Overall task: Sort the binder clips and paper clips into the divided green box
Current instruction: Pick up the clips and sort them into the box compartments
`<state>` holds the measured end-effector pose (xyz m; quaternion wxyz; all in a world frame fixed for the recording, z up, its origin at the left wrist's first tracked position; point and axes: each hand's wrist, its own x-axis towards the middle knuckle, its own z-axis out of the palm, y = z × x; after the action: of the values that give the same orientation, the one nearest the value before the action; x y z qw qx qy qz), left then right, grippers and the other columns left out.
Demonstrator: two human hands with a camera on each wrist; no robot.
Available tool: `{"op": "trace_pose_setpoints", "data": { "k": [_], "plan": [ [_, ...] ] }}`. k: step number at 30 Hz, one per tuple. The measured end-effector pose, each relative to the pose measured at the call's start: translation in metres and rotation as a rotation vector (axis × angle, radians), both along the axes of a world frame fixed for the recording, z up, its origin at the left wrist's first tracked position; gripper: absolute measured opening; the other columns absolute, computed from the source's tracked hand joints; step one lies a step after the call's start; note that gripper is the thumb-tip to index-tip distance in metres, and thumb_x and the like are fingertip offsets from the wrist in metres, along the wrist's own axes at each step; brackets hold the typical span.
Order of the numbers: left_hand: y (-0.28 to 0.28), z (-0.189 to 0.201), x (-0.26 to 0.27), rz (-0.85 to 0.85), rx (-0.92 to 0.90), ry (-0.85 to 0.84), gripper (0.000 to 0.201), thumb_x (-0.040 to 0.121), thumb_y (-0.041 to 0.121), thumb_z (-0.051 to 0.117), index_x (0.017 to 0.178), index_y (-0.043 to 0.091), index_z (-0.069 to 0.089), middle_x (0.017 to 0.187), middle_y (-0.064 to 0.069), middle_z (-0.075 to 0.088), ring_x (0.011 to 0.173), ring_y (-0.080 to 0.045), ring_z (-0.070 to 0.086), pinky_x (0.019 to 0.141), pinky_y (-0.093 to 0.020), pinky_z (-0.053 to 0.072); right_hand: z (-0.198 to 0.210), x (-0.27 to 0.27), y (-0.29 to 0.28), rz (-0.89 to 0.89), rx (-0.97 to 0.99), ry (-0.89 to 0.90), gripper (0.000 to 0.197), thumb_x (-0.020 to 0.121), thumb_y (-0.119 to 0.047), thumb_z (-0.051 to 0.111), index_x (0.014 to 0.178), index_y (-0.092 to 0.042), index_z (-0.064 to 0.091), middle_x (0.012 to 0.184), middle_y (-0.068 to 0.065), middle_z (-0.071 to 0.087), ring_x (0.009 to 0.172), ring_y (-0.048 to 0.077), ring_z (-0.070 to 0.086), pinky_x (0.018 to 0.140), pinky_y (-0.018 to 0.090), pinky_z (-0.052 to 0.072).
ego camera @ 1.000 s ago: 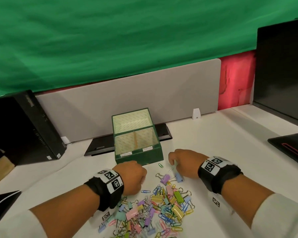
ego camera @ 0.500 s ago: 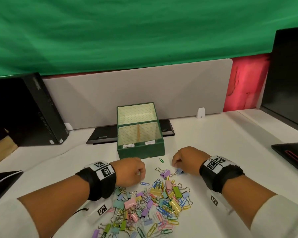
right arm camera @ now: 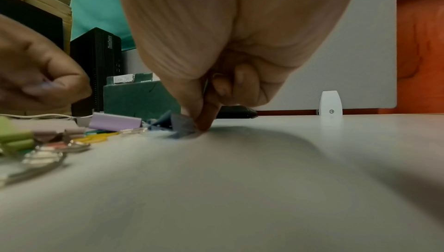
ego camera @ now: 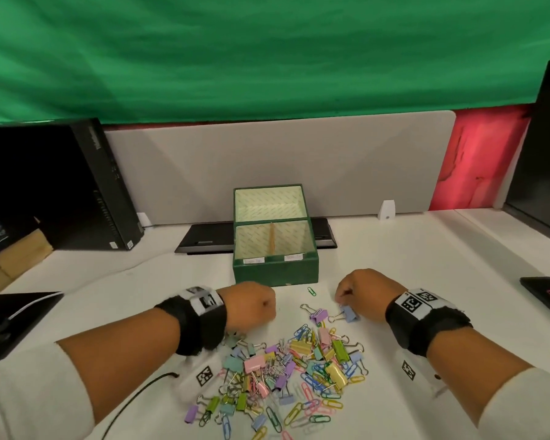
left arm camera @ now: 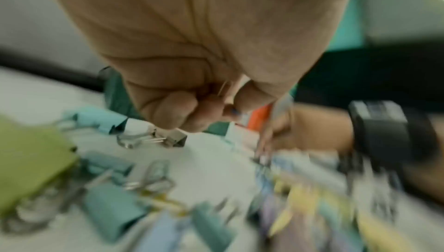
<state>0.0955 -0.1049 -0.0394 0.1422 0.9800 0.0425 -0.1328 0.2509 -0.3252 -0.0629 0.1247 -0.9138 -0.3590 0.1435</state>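
Head view shows a divided green box on the white table, beyond a heap of clips. Just before it, the right hand pinches a blue binder clip against the table; the left hand is fisted, its contents unclear.

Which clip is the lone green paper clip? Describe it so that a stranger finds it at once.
Start at the green box in the middle of the white desk. Just in front of its right front corner, between the two fists, lies one small green paper clip. It lies alone on bare desk, apart from the heap of coloured clips nearer the person, with a purple binder clip its closest neighbour.
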Motion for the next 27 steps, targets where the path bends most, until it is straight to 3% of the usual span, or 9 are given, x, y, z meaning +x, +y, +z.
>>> {"op": "trace_pose_setpoints", "data": {
  "k": [2,4,7,11,15,17,20,22,27],
  "plan": [
    [0.012,0.008,-0.004,0.309,-0.542,0.044,0.017,0.076,0.028,0.046,0.064,0.016,0.043,0.066,-0.005,0.046,0.047,-0.013,0.037,0.046,-0.022,0.028,0.002,-0.001,0.0,-0.012,-0.005,-0.006,0.025,0.09,-0.014,0.053,0.091,-0.021,0.078,0.096,-0.004,0.074,0.089,0.016,0.066,0.084,0.027,0.055],
    [0.026,0.017,-0.014,0.515,-0.861,0.034,0.022,0.077,0.029,0.046,0.06,0.018,0.036,0.056,-0.001,0.031,0.04,-0.013,0.027,0.045,-0.02,0.017,0.001,-0.002,0.0,-0.02,-0.012,-0.031,0.022,0.089,-0.019,0.055,0.087,-0.023,0.077,0.093,-0.004,0.073,0.085,0.015,0.065,0.079,0.027,0.055],
    [0.051,0.016,-0.032,0.591,-1.051,-0.041,0.038,0.101,0.034,0.048,0.067,0.018,0.045,0.058,0.0,0.037,0.044,-0.013,0.038,0.04,-0.021,0.027,0.0,-0.005,0.007,-0.006,-0.025,-0.063,0.024,0.092,-0.021,0.053,0.092,-0.026,0.076,0.096,-0.007,0.071,0.085,0.012,0.063,0.078,0.024,0.052],
    [0.057,0.014,-0.039,0.538,-1.093,0.002,0.018,0.102,0.017,0.051,0.1,0.002,0.062,0.074,-0.009,0.059,0.066,-0.017,0.064,0.051,-0.022,0.052,0.0,-0.001,-0.001,-0.011,-0.01,-0.057,0.016,0.09,-0.018,0.062,0.091,-0.027,0.075,0.094,-0.009,0.07,0.084,0.008,0.061,0.073,0.017,0.045],
    [0.054,0.008,-0.04,0.584,-1.197,0.101,0.018,0.101,0.018,0.05,0.092,0.006,0.06,0.072,-0.007,0.055,0.061,-0.017,0.056,0.05,-0.024,0.046,0.004,-0.002,0.002,0.004,0.02,-0.152,0.011,0.093,-0.023,0.056,0.087,-0.023,0.065,0.093,-0.001,0.065,0.083,0.016,0.06,0.073,0.023,0.047],
    [0.047,0.007,-0.036,0.556,-1.075,0.111,0.024,0.099,0.028,0.054,0.082,0.011,0.056,0.066,-0.003,0.048,0.056,-0.015,0.046,0.048,-0.024,0.038,0.004,-0.004,0.002,-0.025,0.079,-0.168,0.007,0.094,-0.025,0.053,0.09,-0.021,0.056,0.09,0.003,0.063,0.081,0.02,0.059,0.075,0.03,0.051],
    [0.033,0.011,-0.031,0.258,-0.245,0.075,0.04,0.091,0.047,0.061,0.08,0.009,0.061,0.07,-0.006,0.052,0.06,-0.017,0.044,0.056,-0.029,0.036,0.006,-0.007,0.006,-0.02,0.059,-0.111,0.006,0.097,-0.02,0.046,0.099,-0.025,0.05,0.088,0.002,0.06,0.078,0.02,0.057,0.072,0.03,0.047],
    [0.022,0.014,-0.027,0.104,0.147,0.094,0.039,0.091,0.049,0.059,0.09,0.011,0.068,0.087,-0.008,0.063,0.07,-0.017,0.05,0.062,-0.029,0.039,0.007,-0.008,0.013,0.01,0.02,-0.12,0.015,0.101,-0.021,0.038,0.104,-0.025,0.052,0.093,0.002,0.061,0.083,0.02,0.057,0.079,0.032,0.05],
    [0.01,0.001,-0.019,-0.003,0.351,0.095,0.031,0.09,0.026,0.057,0.117,0.016,0.068,0.109,-0.003,0.067,0.083,-0.018,0.058,0.075,-0.029,0.051,0.005,-0.013,0.039,0.047,-0.029,-0.158,0.023,0.099,-0.04,0.044,0.102,-0.027,0.063,0.102,-0.002,0.066,0.089,0.017,0.059,0.082,0.031,0.05]
  ]
}}
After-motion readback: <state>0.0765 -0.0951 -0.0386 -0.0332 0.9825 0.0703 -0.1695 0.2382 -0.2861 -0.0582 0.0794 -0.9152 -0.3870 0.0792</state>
